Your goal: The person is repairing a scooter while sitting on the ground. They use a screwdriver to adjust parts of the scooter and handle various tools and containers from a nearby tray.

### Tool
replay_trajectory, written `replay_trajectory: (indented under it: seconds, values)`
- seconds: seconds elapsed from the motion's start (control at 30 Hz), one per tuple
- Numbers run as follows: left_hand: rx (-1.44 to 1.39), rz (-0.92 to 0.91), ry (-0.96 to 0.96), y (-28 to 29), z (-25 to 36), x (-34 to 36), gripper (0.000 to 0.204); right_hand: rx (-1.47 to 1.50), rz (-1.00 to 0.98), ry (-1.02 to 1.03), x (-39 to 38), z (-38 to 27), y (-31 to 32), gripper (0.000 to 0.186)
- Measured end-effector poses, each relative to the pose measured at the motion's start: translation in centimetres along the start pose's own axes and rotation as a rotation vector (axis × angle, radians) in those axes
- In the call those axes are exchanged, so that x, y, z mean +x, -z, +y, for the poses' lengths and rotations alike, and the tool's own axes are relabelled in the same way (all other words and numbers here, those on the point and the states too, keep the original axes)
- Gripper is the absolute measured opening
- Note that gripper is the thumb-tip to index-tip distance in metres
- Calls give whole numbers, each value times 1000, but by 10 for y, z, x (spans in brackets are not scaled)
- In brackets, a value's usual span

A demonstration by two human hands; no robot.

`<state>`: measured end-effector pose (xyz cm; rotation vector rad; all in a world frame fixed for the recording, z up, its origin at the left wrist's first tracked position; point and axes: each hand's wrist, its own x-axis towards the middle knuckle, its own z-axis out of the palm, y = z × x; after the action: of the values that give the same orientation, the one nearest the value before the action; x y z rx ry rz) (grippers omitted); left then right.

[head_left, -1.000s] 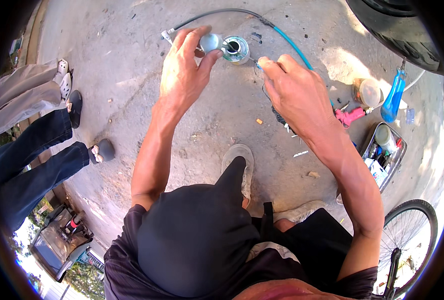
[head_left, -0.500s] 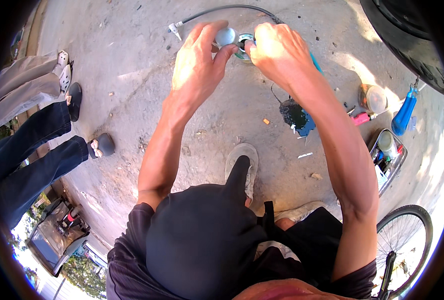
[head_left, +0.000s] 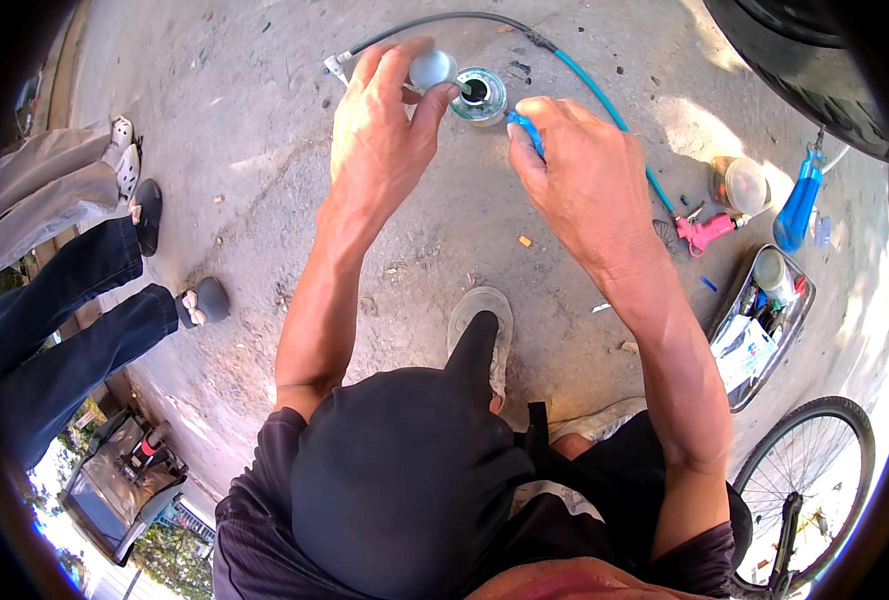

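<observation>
My left hand (head_left: 384,125) is closed, thumb and fingers holding a round pale lid (head_left: 432,69) beside a small round can (head_left: 481,112). The can stands on the ground with a dark opening on top. A short thin greenish stem (head_left: 462,88) runs from near my left thumb to that opening; I cannot tell whether it belongs to the lid. Just right of the can, my right hand (head_left: 589,175) is wrapped round a blue tool handle (head_left: 527,132). Most of the tool is hidden by my fingers, so its kind does not show.
A teal-and-black hose (head_left: 604,98) arcs behind the can to a pink air gun (head_left: 704,233). A second blue-handled tool (head_left: 798,210) stands by a large tyre (head_left: 819,70). To the right lie a jar (head_left: 742,185), a tool tray (head_left: 734,400) and a bicycle wheel (head_left: 859,445). Two people's legs (head_left: 74,270) are at left.
My right hand has drawn back from the can, rightward and toward me, and the blue handle in it now shows. My left hand and the lid have shifted slightly left.
</observation>
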<state>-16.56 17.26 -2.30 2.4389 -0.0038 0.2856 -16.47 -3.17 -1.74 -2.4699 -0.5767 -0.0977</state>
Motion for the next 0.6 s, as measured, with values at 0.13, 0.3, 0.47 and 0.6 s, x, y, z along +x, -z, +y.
replay_trajectory:
  seconds: [0.13,0.3,0.47,0.6]
  values:
    - [18,2,-1,5,6,-1,44,-44,-74,-40,-8,-8,6,25]
    - [30,8,-7,9,13,-3,44,-69,-51,-7,-15,-7,6,30]
    - [63,20,-27,10,15,-2,44,-59,-28,42,-20,-8,9,20]
    - [51,25,-31,9,16,-2,43,-88,-23,65,-26,-9,10,24]
